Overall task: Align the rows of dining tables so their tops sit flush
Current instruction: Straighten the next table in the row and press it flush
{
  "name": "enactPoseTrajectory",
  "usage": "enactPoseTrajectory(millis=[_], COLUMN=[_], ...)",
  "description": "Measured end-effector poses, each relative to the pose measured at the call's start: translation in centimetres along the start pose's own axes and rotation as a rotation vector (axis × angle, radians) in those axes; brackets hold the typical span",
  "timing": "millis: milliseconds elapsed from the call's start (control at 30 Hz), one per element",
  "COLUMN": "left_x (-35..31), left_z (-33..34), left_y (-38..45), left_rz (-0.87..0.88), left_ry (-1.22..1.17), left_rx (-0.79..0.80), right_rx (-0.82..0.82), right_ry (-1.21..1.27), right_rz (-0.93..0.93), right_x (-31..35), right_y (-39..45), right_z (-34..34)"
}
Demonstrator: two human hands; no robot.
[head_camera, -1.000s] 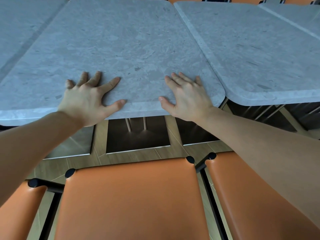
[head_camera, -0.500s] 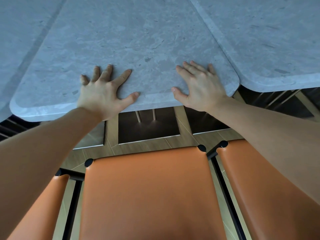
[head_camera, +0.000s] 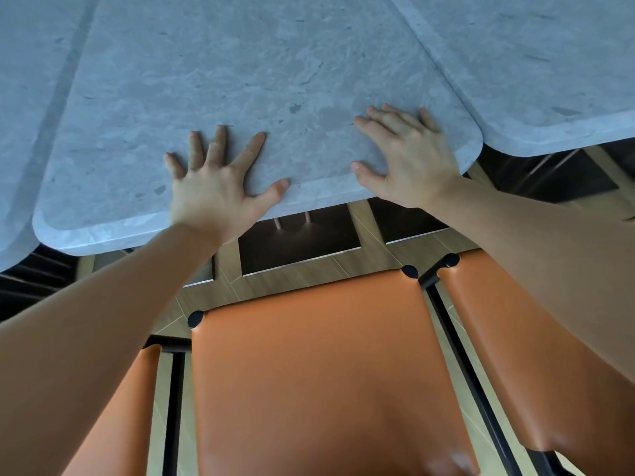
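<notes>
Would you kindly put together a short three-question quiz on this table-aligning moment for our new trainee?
1. True or false: both hands lie flat on the middle table.
2. Which hand is nearer the right table? A) left hand B) right hand
3. Fill in: the chair seat below the hands is ____ in colour.

Key: 1 true; 2 B; 3 orange.

Left hand and right hand press flat on the grey middle table, orange chair below.
</notes>
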State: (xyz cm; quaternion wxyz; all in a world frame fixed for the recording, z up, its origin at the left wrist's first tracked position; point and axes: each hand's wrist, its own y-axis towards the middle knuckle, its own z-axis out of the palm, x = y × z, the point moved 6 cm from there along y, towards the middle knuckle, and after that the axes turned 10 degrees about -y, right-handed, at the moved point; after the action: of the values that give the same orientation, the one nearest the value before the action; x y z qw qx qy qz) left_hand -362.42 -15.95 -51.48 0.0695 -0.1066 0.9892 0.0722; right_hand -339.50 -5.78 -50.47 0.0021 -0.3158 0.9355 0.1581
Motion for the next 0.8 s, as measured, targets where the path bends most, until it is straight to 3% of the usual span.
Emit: enactPoseTrajectory(millis=[333,600,700,800], left_x=[0.2,-0.1,-0.8,-1.3], left_z=[-0.3,-1.0,-1.8,-3.2], left_y=[-0.1,-1.4,-3.0,-5.3], left_rz=[-0.022,-0.137,-0.170,-0.195], left_ry=[-0.036,-0.210,-0.294,-0.536], left_rx=[0.031,0.230,0.202,0.102], right_rx=[0.163,0.227,0.237,0.364], right_ry=[0.045,0.075,0.059,0.072], right_rz=[0.075,0.238,0.309,0.353], right_x=[0.1,2.0,3.0,4.1], right_y=[-0.6,-2.0,-2.9,-3.9], right_z=[0.5,0.3,-0.3,-1.4])
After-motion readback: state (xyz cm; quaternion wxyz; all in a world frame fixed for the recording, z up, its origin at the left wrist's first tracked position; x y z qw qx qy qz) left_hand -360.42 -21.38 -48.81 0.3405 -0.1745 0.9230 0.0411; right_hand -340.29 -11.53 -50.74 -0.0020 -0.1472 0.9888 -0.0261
